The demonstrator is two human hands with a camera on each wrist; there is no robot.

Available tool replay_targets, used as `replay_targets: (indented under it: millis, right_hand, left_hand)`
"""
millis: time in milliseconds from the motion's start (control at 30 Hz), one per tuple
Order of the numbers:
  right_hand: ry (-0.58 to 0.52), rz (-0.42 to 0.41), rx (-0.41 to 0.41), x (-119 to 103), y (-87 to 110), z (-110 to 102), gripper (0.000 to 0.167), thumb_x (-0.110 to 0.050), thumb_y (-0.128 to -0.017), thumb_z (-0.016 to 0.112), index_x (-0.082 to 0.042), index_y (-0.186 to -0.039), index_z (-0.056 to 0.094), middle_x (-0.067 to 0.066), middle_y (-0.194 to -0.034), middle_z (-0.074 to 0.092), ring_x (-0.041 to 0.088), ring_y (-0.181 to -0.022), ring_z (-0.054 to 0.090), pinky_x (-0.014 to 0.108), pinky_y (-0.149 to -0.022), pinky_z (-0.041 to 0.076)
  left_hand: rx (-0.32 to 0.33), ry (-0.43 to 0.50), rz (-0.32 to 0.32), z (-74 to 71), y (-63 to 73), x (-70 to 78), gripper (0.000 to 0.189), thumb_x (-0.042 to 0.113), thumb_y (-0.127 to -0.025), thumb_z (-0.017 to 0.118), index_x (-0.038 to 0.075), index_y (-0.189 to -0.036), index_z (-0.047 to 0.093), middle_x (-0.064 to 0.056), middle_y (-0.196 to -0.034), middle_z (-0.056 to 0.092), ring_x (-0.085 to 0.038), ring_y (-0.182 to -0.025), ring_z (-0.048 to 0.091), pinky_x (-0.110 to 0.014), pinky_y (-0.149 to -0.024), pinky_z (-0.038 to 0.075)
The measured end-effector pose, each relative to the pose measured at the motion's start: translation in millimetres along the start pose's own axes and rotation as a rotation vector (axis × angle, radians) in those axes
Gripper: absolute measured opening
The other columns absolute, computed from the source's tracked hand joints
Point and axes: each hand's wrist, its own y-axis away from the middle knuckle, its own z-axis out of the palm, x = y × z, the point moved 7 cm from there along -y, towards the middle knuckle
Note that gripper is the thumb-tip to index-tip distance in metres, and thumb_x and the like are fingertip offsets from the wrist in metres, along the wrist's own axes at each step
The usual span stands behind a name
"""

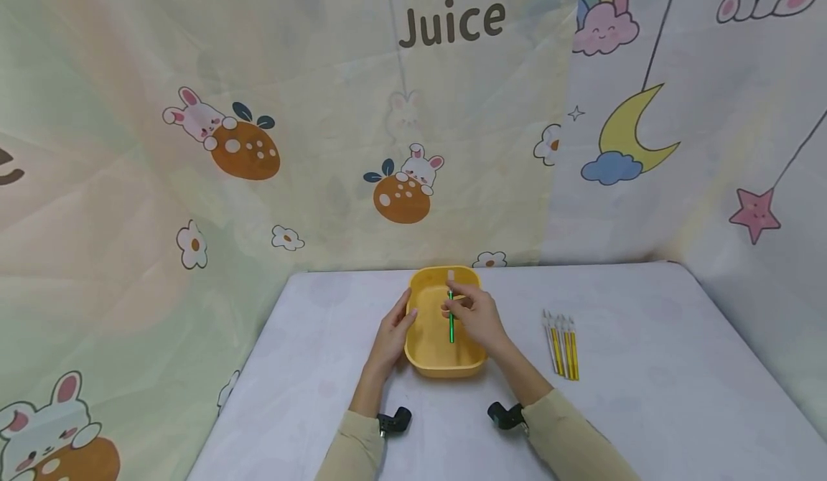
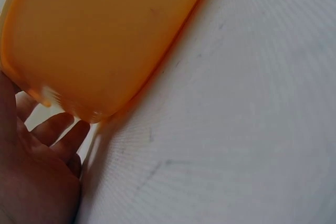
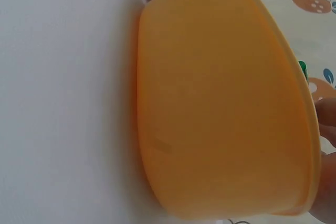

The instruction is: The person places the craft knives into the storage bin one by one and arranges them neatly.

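A yellow plastic tray (image 1: 433, 355), deep and rounded at the corners, sits on the table. My left hand (image 1: 390, 334) holds its left side, thumb at the rim and fingers along the outer wall; in the left wrist view, the fingers (image 2: 72, 137) touch that wall (image 2: 105, 40). My right hand (image 1: 477, 316) pinches a slim green pencil-like stick (image 1: 451, 329) with a pale upper end, over the tray. In the right wrist view the tray's wall (image 3: 226, 98) hides most of it; a green end (image 3: 303, 66) shows above the rim.
Several slim white and yellow pencil-like sticks (image 1: 562, 346) with pale, clear-looking ends lie side by side to the right of the tray. The white-covered table (image 1: 659, 395) meets a printed cloth backdrop (image 1: 323, 108) at the back. A small black wrist camera (image 1: 506, 416) sits at each sleeve.
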Motion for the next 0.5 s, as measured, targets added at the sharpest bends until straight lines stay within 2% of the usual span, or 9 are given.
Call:
replay_targets:
  millis: [233, 367, 500]
  right_hand:
    - [0.011, 0.004, -0.009, 1.8, -3.0, 10.8, 0.047, 0.004, -0.101, 0.061, 0.001, -0.148, 0.055, 0.028, -0.130, 0.057, 0.033, -0.100, 0.076, 0.029, -0.081, 0.065]
    - [0.006, 0.002, -0.009, 4.0, -5.3, 17.3, 0.047, 0.004, -0.100, 0.063, -0.001, -0.147, 0.057, 0.026, -0.129, 0.057, 0.035, -0.099, 0.076, 0.031, -0.080, 0.065]
    - [0.013, -0.008, -0.016, 5.1, -7.2, 24.1, 0.048, 0.006, -0.099, 0.062, 0.001, -0.147, 0.056, 0.031, -0.129, 0.055, 0.033, -0.097, 0.076, 0.031, -0.079, 0.065]
  left_hand:
    - [-0.002, -0.008, 0.002, -0.4, 1.0, 0.3, 0.054, 0.039, -0.107, 0.057, 0.036, -0.159, 0.041, 0.011, -0.168, 0.034, -0.016, -0.159, 0.025, -0.046, -0.130, 0.026]
    - [-0.004, -0.014, 0.005, -0.3, 1.1, 1.5, 0.053, 0.034, -0.109, 0.055, 0.034, -0.160, 0.040, 0.011, -0.168, 0.034, -0.017, -0.159, 0.026, -0.046, -0.129, 0.026]
    - [-0.006, -0.015, 0.012, 0.0, 0.9, 2.5, 0.053, 0.032, -0.109, 0.054, 0.032, -0.161, 0.040, 0.008, -0.169, 0.034, -0.019, -0.159, 0.026, -0.046, -0.129, 0.027]
